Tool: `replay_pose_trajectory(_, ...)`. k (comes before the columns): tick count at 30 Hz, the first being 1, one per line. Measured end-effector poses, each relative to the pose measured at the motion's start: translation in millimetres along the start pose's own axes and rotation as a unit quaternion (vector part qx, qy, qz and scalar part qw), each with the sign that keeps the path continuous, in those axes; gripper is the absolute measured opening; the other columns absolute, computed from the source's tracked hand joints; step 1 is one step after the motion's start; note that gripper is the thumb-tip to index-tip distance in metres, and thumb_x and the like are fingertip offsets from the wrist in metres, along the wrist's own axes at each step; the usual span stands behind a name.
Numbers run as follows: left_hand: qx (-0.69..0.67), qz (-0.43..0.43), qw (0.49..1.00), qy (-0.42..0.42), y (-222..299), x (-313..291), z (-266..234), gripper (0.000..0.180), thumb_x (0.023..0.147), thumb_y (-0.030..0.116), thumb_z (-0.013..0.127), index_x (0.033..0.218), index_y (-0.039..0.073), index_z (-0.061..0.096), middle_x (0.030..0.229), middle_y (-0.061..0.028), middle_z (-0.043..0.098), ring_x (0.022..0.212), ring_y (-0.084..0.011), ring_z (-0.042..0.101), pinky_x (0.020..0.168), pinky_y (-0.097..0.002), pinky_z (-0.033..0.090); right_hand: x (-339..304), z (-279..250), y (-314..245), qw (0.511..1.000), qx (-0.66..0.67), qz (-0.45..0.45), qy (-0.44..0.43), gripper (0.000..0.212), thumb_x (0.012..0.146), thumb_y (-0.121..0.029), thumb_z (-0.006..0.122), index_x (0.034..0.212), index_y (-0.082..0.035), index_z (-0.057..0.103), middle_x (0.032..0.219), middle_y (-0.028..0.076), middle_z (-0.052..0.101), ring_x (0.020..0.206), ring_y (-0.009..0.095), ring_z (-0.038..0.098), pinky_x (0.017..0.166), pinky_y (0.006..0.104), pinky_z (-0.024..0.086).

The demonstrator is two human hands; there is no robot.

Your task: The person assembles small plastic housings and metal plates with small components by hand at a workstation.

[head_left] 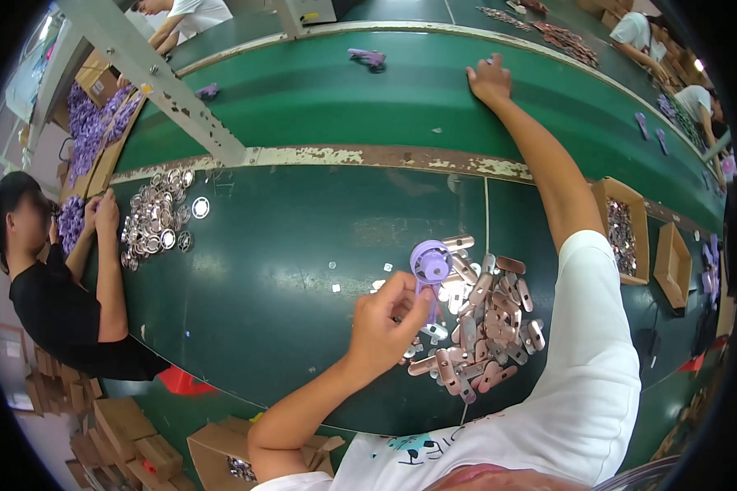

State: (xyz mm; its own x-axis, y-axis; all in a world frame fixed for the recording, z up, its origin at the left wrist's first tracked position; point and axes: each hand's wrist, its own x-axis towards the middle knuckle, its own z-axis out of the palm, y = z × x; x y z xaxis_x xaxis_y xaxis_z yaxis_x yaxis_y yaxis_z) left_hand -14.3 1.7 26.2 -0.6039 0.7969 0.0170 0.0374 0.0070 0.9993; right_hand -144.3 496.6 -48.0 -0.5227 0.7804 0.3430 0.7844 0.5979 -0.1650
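My left hand (389,322) is closed around the handle of a purple plastic piece (431,263), held upright above the table. The piece has a round, ring-like head with a disc inside and a slim stem, like a small handheld fan's body. Below and beside it lies a heap of oblong rose-gold and silver metal plates (499,319). My right arm stretches far forward over the green conveyor belt (303,106). At its end my right hand (490,80) has its fingers apart, with nothing visible in them; the fingertips are partly hidden.
Round silver rings (160,217) are piled at the left, near a person in black (57,286). Purple pieces (367,58) lie on the belt. Cardboard trays (622,233) stand at right, one holding small metal parts. A metal post (160,90) rises at the belt's near rail.
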Motion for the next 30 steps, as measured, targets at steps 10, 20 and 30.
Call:
replay_pose_trajectory(10, -0.06, 0.002, 0.995, 0.079, -11.1, 1.3, -11.8, 0.007, 0.09, 0.006, 0.058, 0.089, -0.001, 0.055, 0.067, -0.0019, 0.062, 0.058, -0.0015, 0.052, 0.049, -0.0181, 0.041, -22.4, 11.0, -201.2, 0.986, 0.136, -0.09, 0.045, 0.035, 0.081, -0.035, 0.062, 0.104, -0.01, 0.068, 0.129, 0.011, 0.046, 0.116, 0.035, 0.044, 0.1, 0.049, 0.033)
replay_pose_trajectory(20, -0.216, -0.086, 0.972, 0.041, -9.2, 2.7, -21.5, 0.015, 0.095, 0.016, 0.054, 0.097, 0.001, 0.055, 0.08, -0.0057, 0.064, 0.066, -0.0064, 0.06, 0.058, -0.0212, 0.052, -162.8, -72.1, -159.2, 0.857, 0.331, -0.39, -0.063, 0.041, 0.08, -0.039, 0.067, 0.084, 0.001, 0.067, 0.106, 0.015, 0.06, 0.104, 0.031, 0.052, 0.086, 0.0397, 0.044)
replay_pose_trajectory(30, -0.107, 0.025, 0.994, 0.012, -17.8, 3.1, -8.1, 0.021, 0.092, 0.007, 0.057, 0.11, -0.003, 0.055, 0.092, -0.0036, 0.06, 0.081, -0.0068, 0.056, 0.08, -0.0261, 0.05, -290.7, -147.4, -91.9, 0.864, 0.26, -0.431, -0.003, 0.036, 0.086, -0.034, 0.062, 0.113, -0.01, 0.064, 0.13, 0.009, 0.049, 0.127, 0.036, 0.032, 0.101, 0.0548, 0.027)
